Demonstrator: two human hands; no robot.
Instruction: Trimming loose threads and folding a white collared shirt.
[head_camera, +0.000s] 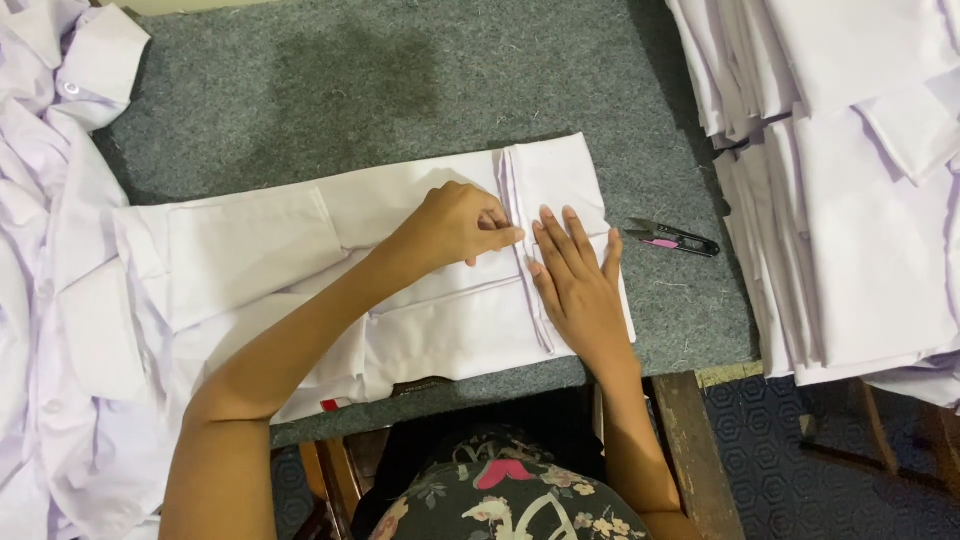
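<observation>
Pressing flat on a folded white shirt (420, 300), the right hand (578, 285) lies open, palm down, fingers spread, just right of the shirt's button placket (522, 250). The left hand (455, 225) sits on the other side of that placket, its fingers curled and pinching the cloth edge between thumb and forefinger. The shirt lies spread across a grey felt-covered table (380, 80), its folded body under both hands and a sleeve (245, 245) reaching away to the left of the placket. Just right of the shirt, on the bare felt, lies a small pair of thread snips (672, 238) with a pink grip, apart from the right hand. Farther right of the shirt stands a tall stack of folded white shirts (860, 180). Left of the shirt, a loose heap of unfolded white garments (50, 300) hangs over the table's edge.
</observation>
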